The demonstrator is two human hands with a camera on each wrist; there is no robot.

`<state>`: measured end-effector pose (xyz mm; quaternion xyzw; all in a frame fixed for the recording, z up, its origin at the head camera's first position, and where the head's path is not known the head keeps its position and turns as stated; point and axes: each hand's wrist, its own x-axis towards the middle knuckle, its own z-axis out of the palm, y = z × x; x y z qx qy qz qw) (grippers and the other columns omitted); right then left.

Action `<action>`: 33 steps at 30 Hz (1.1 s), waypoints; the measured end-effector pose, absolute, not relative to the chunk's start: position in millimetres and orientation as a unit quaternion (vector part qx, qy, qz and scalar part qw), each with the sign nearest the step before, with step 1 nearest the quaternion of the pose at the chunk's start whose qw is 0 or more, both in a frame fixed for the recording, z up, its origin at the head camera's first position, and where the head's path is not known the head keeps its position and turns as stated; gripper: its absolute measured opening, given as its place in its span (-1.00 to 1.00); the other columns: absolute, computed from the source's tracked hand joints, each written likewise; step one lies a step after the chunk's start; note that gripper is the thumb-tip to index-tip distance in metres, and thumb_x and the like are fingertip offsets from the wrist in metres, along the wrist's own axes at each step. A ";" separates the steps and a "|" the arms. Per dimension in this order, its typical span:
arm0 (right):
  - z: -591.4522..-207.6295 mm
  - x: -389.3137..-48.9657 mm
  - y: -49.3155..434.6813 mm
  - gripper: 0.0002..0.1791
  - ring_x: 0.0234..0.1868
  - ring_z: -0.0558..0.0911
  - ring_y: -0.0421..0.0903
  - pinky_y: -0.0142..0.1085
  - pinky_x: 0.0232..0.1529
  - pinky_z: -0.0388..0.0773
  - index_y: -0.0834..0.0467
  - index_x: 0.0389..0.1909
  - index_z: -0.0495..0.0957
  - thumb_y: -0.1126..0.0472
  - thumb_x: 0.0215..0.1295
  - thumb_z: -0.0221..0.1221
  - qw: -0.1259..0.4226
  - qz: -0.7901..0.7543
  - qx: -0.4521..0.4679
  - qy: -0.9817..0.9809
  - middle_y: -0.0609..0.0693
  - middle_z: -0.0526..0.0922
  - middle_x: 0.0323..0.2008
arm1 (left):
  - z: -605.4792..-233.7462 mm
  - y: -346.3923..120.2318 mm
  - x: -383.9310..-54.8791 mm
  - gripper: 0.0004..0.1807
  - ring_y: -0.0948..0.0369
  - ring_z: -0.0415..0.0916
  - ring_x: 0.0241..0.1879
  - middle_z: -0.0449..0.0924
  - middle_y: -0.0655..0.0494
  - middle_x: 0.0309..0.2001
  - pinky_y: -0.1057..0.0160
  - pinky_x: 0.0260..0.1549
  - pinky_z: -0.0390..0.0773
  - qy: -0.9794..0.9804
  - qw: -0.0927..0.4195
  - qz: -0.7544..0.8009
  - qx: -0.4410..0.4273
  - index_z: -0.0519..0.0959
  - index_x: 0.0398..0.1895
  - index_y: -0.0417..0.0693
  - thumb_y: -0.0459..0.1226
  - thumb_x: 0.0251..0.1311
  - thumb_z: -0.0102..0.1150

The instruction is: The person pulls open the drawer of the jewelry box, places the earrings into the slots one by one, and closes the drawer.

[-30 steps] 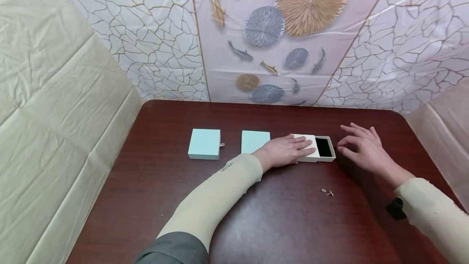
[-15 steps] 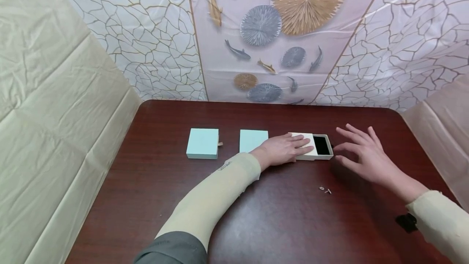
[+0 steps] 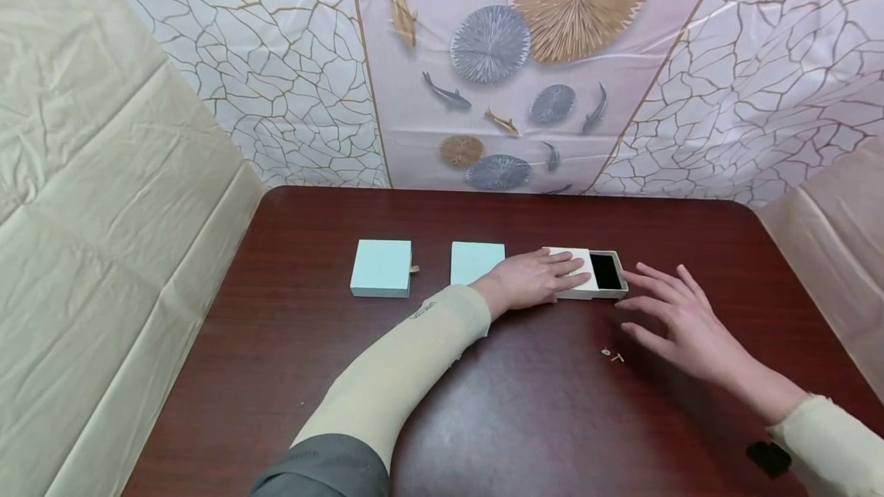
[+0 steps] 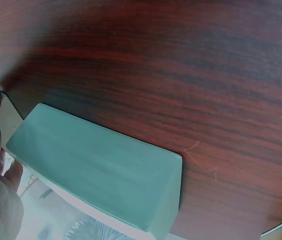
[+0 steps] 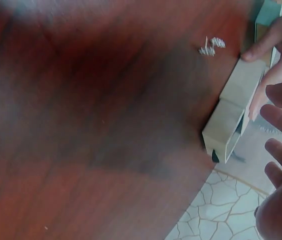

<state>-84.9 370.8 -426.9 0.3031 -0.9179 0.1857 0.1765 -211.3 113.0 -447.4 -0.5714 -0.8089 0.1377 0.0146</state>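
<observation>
My left hand (image 3: 528,280) rests on top of a white drawer box (image 5: 242,82), its fingers spread and straight. The thumb lies along the box's near side in the right wrist view. The box's drawer (image 3: 608,272), lined in black, is pulled partly out to the right, and a dark tab shows at its end. My right hand (image 3: 680,324) hovers just right of the drawer with loosely bent fingers and nothing between them. Two small, pale, shiny pieces (image 3: 611,355) lie on the table in front of the box, left of the right hand.
A mint-green box (image 3: 380,267) with a small ribbon tab sits at the left. Another mint-green box (image 3: 476,261) stands beside my left wrist, partly covered by it. The dark red wooden table (image 3: 483,420) ends at a patterned cloth backdrop (image 3: 297,83).
My right hand has moved down toward me, from beside the drawer's end to nearer the small pieces. The left hand, the white box and the drawer look the same.
</observation>
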 end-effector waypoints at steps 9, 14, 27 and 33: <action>-440.9 -71.0 361.2 -0.35 0.59 0.32 -0.08 0.08 0.69 -0.25 0.06 -0.13 0.79 -0.35 0.64 -0.06 0.206 0.164 0.339 -0.903 0.23 0.67 0.23 | -447.8 112.5 -211.7 -0.30 0.18 -0.06 0.71 -0.01 0.13 0.74 0.13 0.63 0.11 -0.808 0.016 0.136 -0.573 0.02 0.78 0.21 0.01 0.70 -0.08; -445.7 -66.6 355.9 -0.37 0.54 0.36 -0.05 0.05 0.69 -0.25 0.06 -0.16 0.79 -0.31 0.67 -0.07 0.206 0.152 0.352 -0.900 0.20 0.69 0.21 | -447.6 112.2 -211.6 -0.30 0.18 -0.08 0.71 -0.03 0.14 0.74 0.13 0.63 0.10 -0.809 0.014 0.140 -0.571 0.00 0.78 0.22 0.01 0.71 -0.09; -454.5 -65.9 347.6 -0.34 0.29 0.52 0.24 0.07 0.70 -0.18 0.06 -0.32 0.76 -0.23 0.73 -0.16 0.205 0.121 0.366 -0.899 0.19 0.72 0.17 | -447.8 113.5 -211.9 -0.29 0.19 -0.09 0.71 -0.04 0.15 0.75 0.12 0.63 0.11 -0.808 0.014 0.154 -0.568 -0.02 0.78 0.24 0.03 0.71 -0.09; -459.8 -68.9 347.1 -0.35 0.27 0.53 0.25 0.06 0.70 -0.18 0.04 -0.38 0.71 -0.22 0.74 -0.16 0.210 0.128 0.376 -0.893 0.21 0.72 0.17 | -446.9 113.3 -211.3 -0.29 0.19 -0.10 0.71 -0.05 0.16 0.75 0.12 0.63 0.10 -0.809 0.014 0.152 -0.568 -0.03 0.78 0.24 0.03 0.71 -0.10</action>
